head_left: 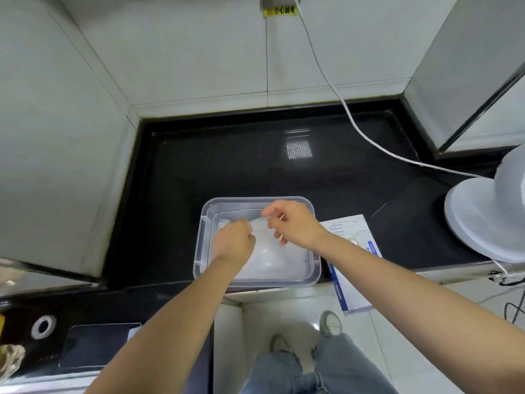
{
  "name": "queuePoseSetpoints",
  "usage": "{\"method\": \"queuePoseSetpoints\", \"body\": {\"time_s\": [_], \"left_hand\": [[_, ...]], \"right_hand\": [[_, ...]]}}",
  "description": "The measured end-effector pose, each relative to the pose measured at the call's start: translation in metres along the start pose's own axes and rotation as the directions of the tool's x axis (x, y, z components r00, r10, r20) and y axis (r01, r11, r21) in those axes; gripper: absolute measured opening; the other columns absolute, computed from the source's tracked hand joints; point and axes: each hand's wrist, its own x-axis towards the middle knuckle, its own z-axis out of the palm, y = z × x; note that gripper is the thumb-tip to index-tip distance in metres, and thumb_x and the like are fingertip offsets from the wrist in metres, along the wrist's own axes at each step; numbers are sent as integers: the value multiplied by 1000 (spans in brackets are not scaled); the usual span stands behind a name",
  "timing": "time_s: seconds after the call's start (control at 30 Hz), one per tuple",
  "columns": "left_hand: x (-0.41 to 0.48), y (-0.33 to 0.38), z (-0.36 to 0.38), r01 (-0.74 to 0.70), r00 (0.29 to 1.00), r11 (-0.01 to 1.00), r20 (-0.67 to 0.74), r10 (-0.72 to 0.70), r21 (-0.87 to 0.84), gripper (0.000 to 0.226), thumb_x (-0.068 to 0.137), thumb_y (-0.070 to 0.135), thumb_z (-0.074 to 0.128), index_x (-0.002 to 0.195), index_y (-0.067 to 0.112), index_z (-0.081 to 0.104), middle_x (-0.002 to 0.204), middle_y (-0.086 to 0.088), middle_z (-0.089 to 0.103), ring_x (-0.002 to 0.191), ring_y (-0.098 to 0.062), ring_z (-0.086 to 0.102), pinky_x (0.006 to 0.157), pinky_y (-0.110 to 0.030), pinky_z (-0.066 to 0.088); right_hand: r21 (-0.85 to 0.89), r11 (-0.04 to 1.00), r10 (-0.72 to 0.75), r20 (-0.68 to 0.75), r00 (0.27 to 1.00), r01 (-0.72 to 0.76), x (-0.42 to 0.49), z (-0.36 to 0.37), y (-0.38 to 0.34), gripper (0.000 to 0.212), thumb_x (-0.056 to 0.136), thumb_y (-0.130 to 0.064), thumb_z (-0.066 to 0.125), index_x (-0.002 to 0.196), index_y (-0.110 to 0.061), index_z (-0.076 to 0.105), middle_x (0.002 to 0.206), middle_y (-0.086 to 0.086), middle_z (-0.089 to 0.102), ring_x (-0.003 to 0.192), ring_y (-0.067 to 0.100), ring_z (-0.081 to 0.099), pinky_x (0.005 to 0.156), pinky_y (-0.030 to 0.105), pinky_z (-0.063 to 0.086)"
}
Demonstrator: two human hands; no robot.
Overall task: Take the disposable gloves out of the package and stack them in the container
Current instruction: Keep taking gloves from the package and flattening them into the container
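Over the container [199, 245], at the near edge of the black counter [227, 166], you held one thin clear glove [258, 222] stretched between your two hands. Your left hand [233, 243] was curled, its fingertips pinching the glove's left end; your right hand [292, 223] pinched the right end between thumb and forefinger, the other fingers loosely bent. The glove's long axis ran left to right, matching the container's longer side, and it hung just above the pale stack of gloves [272, 260] lying on the container floor. Judgement: the coming move was straight down, and since both hands were equally near, neither needed to lead. The film looked limp and likely to cling or fold, so an even release at both ends would have been advisable. The package [352, 268] lay just beside the container on your right, partly overhanging the counter edge, nearer your right hand for the next draw. A white fan [480, 220] and its cable [349, 115] stood well apart to the right, and a phone [93, 345] lay lower left; nothing obstructed the descent.
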Motion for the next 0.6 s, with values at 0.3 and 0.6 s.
{"method": "queuePoseSetpoints", "body": {"time_s": [0.3, 0.6], "left_hand": [[-28, 129, -10, -259, 962, 911, -173, 212, -321, 5, 94, 18, 53, 97, 15, 56, 72, 2, 55, 71, -19, 55, 59, -30, 40], [-60, 180, 62, -84, 952, 952, 260, 164, -294, 46, 89, 28, 61, 126, 12, 39, 119, -12, 56, 105, -34, 59, 85, -41, 50]], "right_hand": [[-197, 974, 46, -297, 954, -109, -38, -87, 67, 19, 92, -14, 54, 85, -15, 72, 72, -7, 66, 74, 16, 63, 71, 31, 49], [-557, 805, 232, -22, 972, -205, -74, -93, 119, 41, 86, -21, 61, 127, -24, 60, 121, 7, 60, 102, 25, 64, 88, 35, 53]]}}
